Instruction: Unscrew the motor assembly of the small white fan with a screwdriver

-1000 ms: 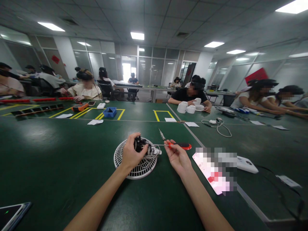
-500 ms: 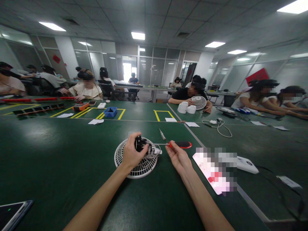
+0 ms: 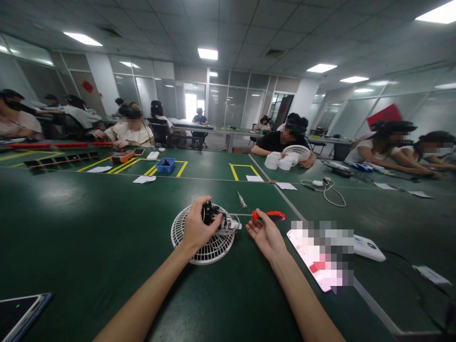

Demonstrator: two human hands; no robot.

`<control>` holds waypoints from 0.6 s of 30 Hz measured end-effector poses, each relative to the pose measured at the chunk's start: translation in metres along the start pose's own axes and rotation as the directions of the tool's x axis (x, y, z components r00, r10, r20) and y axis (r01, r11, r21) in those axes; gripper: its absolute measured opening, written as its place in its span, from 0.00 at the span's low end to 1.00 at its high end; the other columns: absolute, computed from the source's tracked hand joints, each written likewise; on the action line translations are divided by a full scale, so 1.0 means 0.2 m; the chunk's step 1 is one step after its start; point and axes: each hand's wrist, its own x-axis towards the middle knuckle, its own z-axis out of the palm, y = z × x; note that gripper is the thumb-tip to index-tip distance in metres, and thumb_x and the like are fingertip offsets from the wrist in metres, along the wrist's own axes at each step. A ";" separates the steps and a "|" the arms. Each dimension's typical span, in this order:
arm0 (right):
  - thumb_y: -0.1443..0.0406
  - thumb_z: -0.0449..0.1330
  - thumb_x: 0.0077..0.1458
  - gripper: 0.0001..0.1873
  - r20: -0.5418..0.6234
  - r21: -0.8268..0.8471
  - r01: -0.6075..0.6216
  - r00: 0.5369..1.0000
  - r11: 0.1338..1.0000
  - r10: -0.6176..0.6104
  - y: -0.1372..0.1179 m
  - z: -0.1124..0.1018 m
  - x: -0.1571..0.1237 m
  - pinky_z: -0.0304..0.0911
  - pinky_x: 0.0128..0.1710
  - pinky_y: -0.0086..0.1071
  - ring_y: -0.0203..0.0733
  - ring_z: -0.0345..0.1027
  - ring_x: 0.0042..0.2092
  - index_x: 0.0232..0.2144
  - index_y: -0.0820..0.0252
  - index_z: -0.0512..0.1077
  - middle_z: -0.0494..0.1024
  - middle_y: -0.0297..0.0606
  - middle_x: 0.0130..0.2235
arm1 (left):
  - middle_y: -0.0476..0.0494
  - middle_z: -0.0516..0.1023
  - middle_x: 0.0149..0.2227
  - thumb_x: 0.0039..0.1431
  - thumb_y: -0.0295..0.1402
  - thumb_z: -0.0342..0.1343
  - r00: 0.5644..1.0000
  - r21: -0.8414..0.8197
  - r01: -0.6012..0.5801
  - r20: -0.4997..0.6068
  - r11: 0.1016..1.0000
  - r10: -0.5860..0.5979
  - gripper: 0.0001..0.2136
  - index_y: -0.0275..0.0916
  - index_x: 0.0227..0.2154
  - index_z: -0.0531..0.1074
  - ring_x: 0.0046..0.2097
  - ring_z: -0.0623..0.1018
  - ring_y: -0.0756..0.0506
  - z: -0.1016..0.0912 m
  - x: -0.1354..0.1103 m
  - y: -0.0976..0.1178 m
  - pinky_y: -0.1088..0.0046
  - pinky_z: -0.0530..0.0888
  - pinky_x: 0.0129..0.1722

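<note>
My left hand (image 3: 195, 228) is closed around a small black fan motor (image 3: 213, 216) with white wires, holding it over a white round fan grille (image 3: 204, 244) that lies flat on the green table. My right hand (image 3: 265, 233) grips the red and black handle of a screwdriver (image 3: 268, 216), palm up; its thin shaft points left toward the motor. A second, small screwdriver (image 3: 242, 201) lies loose on the table just beyond.
A pink and white card (image 3: 313, 261) and a white device (image 3: 368, 248) lie to the right. A phone (image 3: 19, 313) sits at the near left edge. Across the table are a blue bin (image 3: 166, 165), papers, a white cable (image 3: 326, 187) and several seated people.
My right hand has drawn slightly nearer to me with the screwdriver. The left hand keeps its hold on the motor. A person opposite has lifted a white fan grille.
</note>
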 end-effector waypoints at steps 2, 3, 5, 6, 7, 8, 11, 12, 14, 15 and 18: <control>0.67 0.70 0.55 0.09 0.027 -0.003 0.004 1.000 1.000 -0.004 0.00 -0.01 0.01 0.75 0.28 0.27 0.36 0.73 0.25 0.26 0.60 0.74 0.75 0.33 0.22 | 0.39 0.76 0.51 0.57 0.33 0.63 1.000 0.004 -0.004 0.003 1.000 0.004 0.22 0.41 0.54 0.66 0.53 0.78 0.39 0.00 0.00 0.00 0.56 0.76 0.56; 0.67 0.71 0.53 0.09 0.037 -0.001 0.010 0.999 1.000 -0.010 0.00 -0.01 0.01 0.75 0.29 0.27 0.36 0.74 0.26 0.26 0.61 0.74 0.75 0.34 0.23 | 0.39 0.76 0.51 0.57 0.33 0.63 1.000 0.005 -0.005 0.003 1.000 0.005 0.22 0.41 0.53 0.66 0.53 0.78 0.39 0.00 0.00 0.00 0.57 0.76 0.56; 0.68 0.73 0.50 0.09 0.035 -0.001 0.020 0.999 1.000 -0.020 -0.01 -0.01 0.01 0.75 0.30 0.27 0.37 0.75 0.27 0.27 0.61 0.75 0.77 0.35 0.24 | 0.39 0.76 0.51 0.57 0.33 0.63 1.000 0.005 -0.003 0.000 1.000 0.003 0.22 0.41 0.53 0.66 0.53 0.78 0.39 0.00 0.00 -0.01 0.57 0.76 0.56; 0.68 0.74 0.49 0.09 0.030 -0.003 0.027 0.999 1.000 -0.027 -0.01 -0.01 0.01 0.75 0.30 0.27 0.38 0.76 0.28 0.27 0.62 0.76 0.78 0.36 0.25 | 0.40 0.76 0.51 0.57 0.33 0.64 1.000 0.004 0.001 -0.001 1.000 -0.001 0.22 0.41 0.54 0.66 0.53 0.78 0.39 0.01 0.00 -0.01 0.57 0.76 0.56; 0.69 0.74 0.49 0.09 0.025 -0.003 0.033 0.999 0.999 -0.033 -0.01 -0.01 0.00 0.75 0.30 0.27 0.38 0.76 0.28 0.28 0.62 0.76 0.79 0.36 0.26 | 0.40 0.76 0.51 0.57 0.33 0.64 1.000 0.003 0.003 -0.001 1.000 -0.003 0.22 0.41 0.54 0.66 0.53 0.78 0.39 0.01 0.00 -0.01 0.57 0.76 0.56; 0.70 0.74 0.48 0.09 0.023 -0.003 0.036 0.999 0.999 -0.036 -0.02 -0.01 0.00 0.75 0.30 0.27 0.38 0.77 0.29 0.28 0.62 0.77 0.80 0.36 0.27 | 0.40 0.76 0.51 0.57 0.33 0.64 1.000 0.002 0.005 0.000 1.000 -0.005 0.22 0.41 0.54 0.66 0.53 0.78 0.40 0.01 0.00 -0.01 0.57 0.76 0.56; 0.74 0.72 0.47 0.08 0.017 0.024 0.023 1.000 0.999 -0.023 -0.04 0.00 -0.02 0.75 0.31 0.28 0.39 0.78 0.31 0.28 0.62 0.77 0.81 0.37 0.28 | 0.40 0.75 0.51 0.57 0.33 0.63 1.000 0.001 0.004 0.002 1.000 -0.004 0.22 0.41 0.54 0.66 0.53 0.77 0.40 0.01 0.00 -0.01 0.57 0.76 0.56; 0.75 0.71 0.47 0.08 0.010 0.041 0.014 1.000 0.999 -0.015 -0.04 0.00 -0.02 0.76 0.33 0.28 0.39 0.78 0.31 0.27 0.61 0.77 0.82 0.37 0.28 | 0.40 0.75 0.51 0.57 0.33 0.63 1.000 0.001 0.004 0.001 1.000 -0.004 0.22 0.41 0.54 0.66 0.53 0.77 0.40 0.01 0.00 -0.01 0.57 0.76 0.56; 0.77 0.67 0.48 0.09 -0.013 0.081 0.004 1.000 0.997 -0.003 -0.05 0.01 -0.03 0.76 0.35 0.28 0.38 0.78 0.32 0.25 0.60 0.76 0.82 0.37 0.28 | 0.40 0.75 0.51 0.57 0.33 0.63 1.000 0.002 0.004 0.001 1.000 -0.004 0.22 0.41 0.54 0.66 0.53 0.77 0.40 0.01 0.00 -0.01 0.57 0.76 0.56; 0.78 0.65 0.48 0.11 -0.025 0.101 0.004 1.000 0.995 -0.002 -0.05 0.02 -0.04 0.76 0.36 0.28 0.38 0.78 0.33 0.24 0.59 0.75 0.82 0.36 0.28 | 0.40 0.75 0.51 0.57 0.33 0.64 1.000 0.003 0.004 0.003 1.000 -0.004 0.22 0.41 0.54 0.66 0.53 0.77 0.40 0.01 0.00 -0.01 0.57 0.76 0.56; 0.80 0.63 0.47 0.13 -0.034 0.148 0.017 0.999 0.989 -0.012 -0.04 0.04 -0.05 0.76 0.38 0.28 0.37 0.79 0.34 0.25 0.57 0.75 0.82 0.35 0.29 | 0.40 0.75 0.51 0.57 0.33 0.64 1.000 0.006 -0.001 0.009 1.000 0.001 0.23 0.41 0.54 0.66 0.53 0.77 0.40 0.01 0.00 -0.01 0.57 0.76 0.56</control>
